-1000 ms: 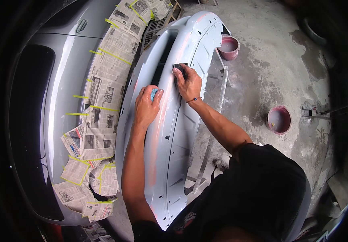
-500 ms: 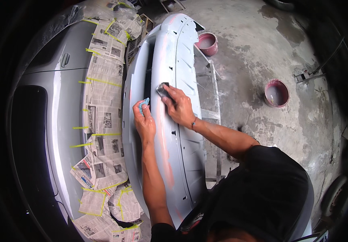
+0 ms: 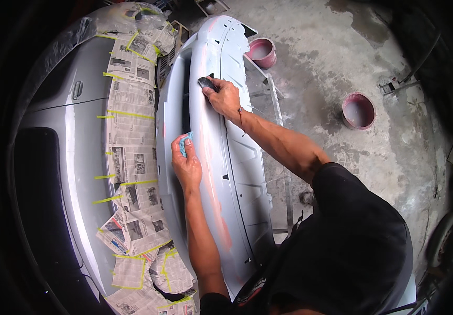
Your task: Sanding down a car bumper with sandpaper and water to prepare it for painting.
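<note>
A long pale grey car bumper [image 3: 213, 139] stretches away in front of me, with pinkish-orange filler streaks along its ridge. Its far portion is under my right hand [image 3: 225, 100], whose fingers grip a dark sanding block [image 3: 207, 83], apparently wrapped in sandpaper, against the surface. Closer to me, my left hand [image 3: 187, 169] is closed on a crumpled light-blue cloth [image 3: 185, 145]. That hand is by the bumper's left side, near a long dark opening [image 3: 186, 100]. My right wrist wears a thin bracelet.
Left of the bumper is a grey car [image 3: 87, 152], its side masked with newspaper [image 3: 132, 131] and yellow tape. A metal stand [image 3: 284, 173] supports the bumper. Two reddish buckets of cloudy liquid, one near the stand [image 3: 262, 52] and one farther right [image 3: 359, 111], sit on concrete.
My right hand has slid the sanding block farther away along the bumper ridge. My left hand stays in nearly the same place with the cloth, and the view has shifted slightly.
</note>
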Tool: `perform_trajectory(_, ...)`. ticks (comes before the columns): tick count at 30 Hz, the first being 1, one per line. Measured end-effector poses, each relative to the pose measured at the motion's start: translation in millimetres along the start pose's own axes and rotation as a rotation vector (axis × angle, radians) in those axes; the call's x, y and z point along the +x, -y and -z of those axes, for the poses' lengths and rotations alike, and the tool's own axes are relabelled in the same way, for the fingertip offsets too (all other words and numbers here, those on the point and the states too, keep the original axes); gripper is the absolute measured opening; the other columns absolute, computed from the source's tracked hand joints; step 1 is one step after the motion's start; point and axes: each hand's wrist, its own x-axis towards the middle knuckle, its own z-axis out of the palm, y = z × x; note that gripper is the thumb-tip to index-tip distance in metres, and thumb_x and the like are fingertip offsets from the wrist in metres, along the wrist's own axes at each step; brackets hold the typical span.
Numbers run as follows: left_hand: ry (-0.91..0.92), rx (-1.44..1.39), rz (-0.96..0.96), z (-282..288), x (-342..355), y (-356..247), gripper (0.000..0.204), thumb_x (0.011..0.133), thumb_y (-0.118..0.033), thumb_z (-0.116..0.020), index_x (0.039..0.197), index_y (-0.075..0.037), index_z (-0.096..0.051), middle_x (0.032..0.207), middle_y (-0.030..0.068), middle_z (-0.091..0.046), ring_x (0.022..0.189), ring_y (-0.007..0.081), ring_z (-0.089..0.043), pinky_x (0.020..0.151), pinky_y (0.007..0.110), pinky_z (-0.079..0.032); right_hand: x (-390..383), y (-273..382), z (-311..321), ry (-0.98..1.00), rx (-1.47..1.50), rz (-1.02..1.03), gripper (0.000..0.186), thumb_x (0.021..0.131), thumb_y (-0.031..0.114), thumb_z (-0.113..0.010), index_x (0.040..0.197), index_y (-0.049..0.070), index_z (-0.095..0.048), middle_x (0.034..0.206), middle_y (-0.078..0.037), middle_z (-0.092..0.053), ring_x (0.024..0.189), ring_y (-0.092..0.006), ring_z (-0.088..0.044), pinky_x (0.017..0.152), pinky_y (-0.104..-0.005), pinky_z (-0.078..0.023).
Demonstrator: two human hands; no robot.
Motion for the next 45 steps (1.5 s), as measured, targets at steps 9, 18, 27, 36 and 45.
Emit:
perform_trajectory(9, 0.035, -0.055, 0.02, -6, 5, -6, 0.03, 0.102, -0.028, -0.058, 0.116, -0.002, -0.061, 0.102, 0.0099, -0.066, 0.092, 0.0183, -0.059, 0.087, 0.033, -0.048, -4, -21, -7, -0.091, -0.031, 0.085, 0.041, 0.092, 0.025, -0.065, 0.124, -0.001, -0.064, 0.105, -0.023, -0.065, 0.102, -0.0355, -0.065, 0.093, -0.038, -0.05)
perform_trajectory(18, 0.003, 0.029, -0.015, 0, 5, -2, 0.026, 0.103, -0.023, -0.053, 0.117, -0.003, -0.06, 0.103, 0.015, -0.067, 0.091, 0.0258, -0.062, 0.085, 0.037, -0.049, -70, -7, -12, -0.053, 0.022, 0.081, 0.038, 0.089, 0.019, -0.064, 0.122, 0.0, -0.062, 0.106, -0.023, -0.06, 0.107, -0.0399, -0.057, 0.097, -0.0448, -0.046)
perform_trajectory(27, 0.0, -0.002, 0.011, 2, 4, -2, 0.027, 0.104, -0.025, -0.052, 0.118, -0.003, -0.06, 0.103, 0.0152, -0.066, 0.092, 0.0258, -0.061, 0.087, 0.038, -0.048, -119, -15, -3, 0.026, 0.02, 0.135, 0.039, 0.09, 0.02, -0.067, 0.125, 0.002, -0.065, 0.108, -0.02, -0.064, 0.106, -0.0388, -0.063, 0.095, -0.0452, -0.048)
perform_trajectory(36, -0.003, -0.003, -0.013, 0, 3, 4, 0.027, 0.104, -0.024, -0.053, 0.118, -0.002, -0.06, 0.104, 0.014, -0.066, 0.094, 0.0253, -0.061, 0.089, 0.037, -0.047, -145, -23, -3, 0.024, 0.039, 0.215, 0.042, 0.088, 0.018, -0.069, 0.128, 0.003, -0.063, 0.115, -0.02, -0.064, 0.108, -0.0374, -0.063, 0.095, -0.0396, -0.049)
perform_trajectory(45, 0.003, -0.018, 0.03, 0, 5, 11, 0.024, 0.103, -0.018, -0.052, 0.117, 0.0, -0.059, 0.108, 0.0112, -0.064, 0.097, 0.0195, -0.057, 0.092, 0.034, -0.045, -84, -7, -12, 0.049, -0.004, -0.026, 0.039, 0.09, 0.023, -0.069, 0.124, 0.003, -0.066, 0.116, -0.022, -0.066, 0.112, -0.0334, -0.065, 0.095, -0.0415, -0.049)
